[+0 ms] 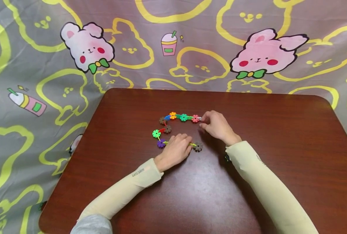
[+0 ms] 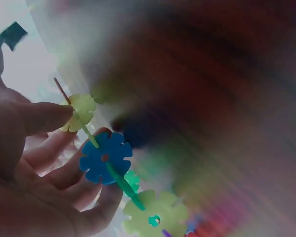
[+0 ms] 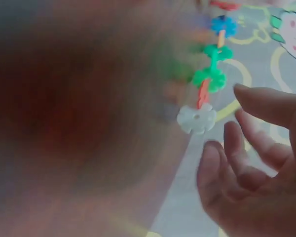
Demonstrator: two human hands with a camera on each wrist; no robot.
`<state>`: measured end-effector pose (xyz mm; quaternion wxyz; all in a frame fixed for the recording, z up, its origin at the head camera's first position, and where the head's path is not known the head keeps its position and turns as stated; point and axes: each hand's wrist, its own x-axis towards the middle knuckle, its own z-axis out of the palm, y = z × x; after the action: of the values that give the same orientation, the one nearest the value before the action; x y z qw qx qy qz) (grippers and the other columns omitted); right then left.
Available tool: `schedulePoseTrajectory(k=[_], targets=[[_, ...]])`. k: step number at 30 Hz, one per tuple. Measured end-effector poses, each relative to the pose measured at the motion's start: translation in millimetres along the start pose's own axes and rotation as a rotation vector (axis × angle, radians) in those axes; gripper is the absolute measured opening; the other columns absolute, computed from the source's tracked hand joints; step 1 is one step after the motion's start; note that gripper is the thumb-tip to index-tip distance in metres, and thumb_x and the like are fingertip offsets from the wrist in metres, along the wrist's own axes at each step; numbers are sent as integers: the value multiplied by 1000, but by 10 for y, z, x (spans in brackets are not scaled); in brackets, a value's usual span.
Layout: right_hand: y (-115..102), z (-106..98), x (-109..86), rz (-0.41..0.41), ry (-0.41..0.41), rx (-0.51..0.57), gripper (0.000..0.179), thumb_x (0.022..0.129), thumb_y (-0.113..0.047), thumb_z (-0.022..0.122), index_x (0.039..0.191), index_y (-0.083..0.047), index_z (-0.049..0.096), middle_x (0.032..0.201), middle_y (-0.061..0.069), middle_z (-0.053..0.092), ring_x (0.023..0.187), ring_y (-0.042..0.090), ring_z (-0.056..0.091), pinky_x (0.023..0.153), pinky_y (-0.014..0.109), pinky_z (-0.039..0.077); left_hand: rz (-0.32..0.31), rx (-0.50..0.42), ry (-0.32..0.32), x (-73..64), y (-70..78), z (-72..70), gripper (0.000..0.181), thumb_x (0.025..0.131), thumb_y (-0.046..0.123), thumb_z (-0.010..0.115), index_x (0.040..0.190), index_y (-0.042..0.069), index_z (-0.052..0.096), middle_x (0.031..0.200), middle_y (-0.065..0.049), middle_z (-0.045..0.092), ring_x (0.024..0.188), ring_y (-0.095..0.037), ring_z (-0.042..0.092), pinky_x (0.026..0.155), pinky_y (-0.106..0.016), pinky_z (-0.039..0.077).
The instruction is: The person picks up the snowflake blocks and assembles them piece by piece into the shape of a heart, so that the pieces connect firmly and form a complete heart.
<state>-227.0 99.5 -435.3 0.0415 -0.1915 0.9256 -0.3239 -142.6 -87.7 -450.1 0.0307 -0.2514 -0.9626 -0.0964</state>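
A chain of interlocking plastic snowflake discs (image 1: 183, 117) curves across the table in many colours, bowed out to the left. My left hand (image 1: 176, 149) lies over its near stretch and hides part of it. In the left wrist view the thumb presses a yellow disc (image 2: 84, 109), while the fingers curl behind a blue disc (image 2: 101, 170). A brown disc (image 1: 198, 148) forms the near end, just right of that hand. At the far end, beside a pink disc (image 1: 195, 118), is a white disc (image 3: 197, 118). My right hand (image 1: 218, 126) is right by it, thumb and fingers spread apart with nothing between them.
The brown wooden table (image 1: 126, 201) has rounded corners. Behind it and along the left hangs a grey cloth (image 1: 191, 39) printed with rabbits and cups. Long cream sleeves (image 1: 120, 191) cover both forearms.
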Motion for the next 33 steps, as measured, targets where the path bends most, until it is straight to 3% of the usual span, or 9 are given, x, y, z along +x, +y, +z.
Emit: schedulePoseTrajectory(k=[5, 10, 19, 27, 33], targets=[[-14, 44, 133, -105, -17, -151, 32, 88, -14, 65, 118, -3, 60, 123, 16, 57, 116, 37, 47, 94, 54, 41, 14, -13, 5, -20, 17, 2, 12, 91, 27, 64, 91, 15, 63, 87, 1, 61, 85, -20, 60, 67, -34, 42], [-4, 115, 189, -104, -89, -188, 39, 90, -13, 63, 128, -6, 56, 134, 15, 54, 127, 38, 42, 99, 58, 37, 6, 4, -6, -44, 15, -9, 21, 86, 32, 70, 98, 17, 63, 94, 2, 61, 91, -20, 58, 72, -35, 40], [14, 130, 166, -83, -104, -187, 22, 91, -14, 61, 112, -8, 65, 113, 11, 66, 110, 33, 55, 92, 53, 43, -20, 18, -14, -68, -51, -50, 22, 83, 27, 75, 98, 15, 64, 93, 1, 62, 90, -21, 57, 77, -39, 42], [10, 125, 103, -51, -169, -94, 26, 89, -21, 67, 110, -7, 65, 104, 9, 68, 101, 28, 61, 89, 47, 48, 14, -4, -20, -69, -122, -82, 24, 81, 17, 77, 102, 14, 66, 96, 1, 65, 93, -20, 58, 82, -41, 42], [9, 126, 16, -37, -164, -11, 26, 89, -31, 70, 102, -9, 67, 95, 5, 70, 85, 20, 63, 77, 37, 50, 18, -45, -49, -35, -184, -118, 24, 81, 8, 75, 103, 14, 66, 100, 0, 68, 98, -21, 57, 85, -43, 39]])
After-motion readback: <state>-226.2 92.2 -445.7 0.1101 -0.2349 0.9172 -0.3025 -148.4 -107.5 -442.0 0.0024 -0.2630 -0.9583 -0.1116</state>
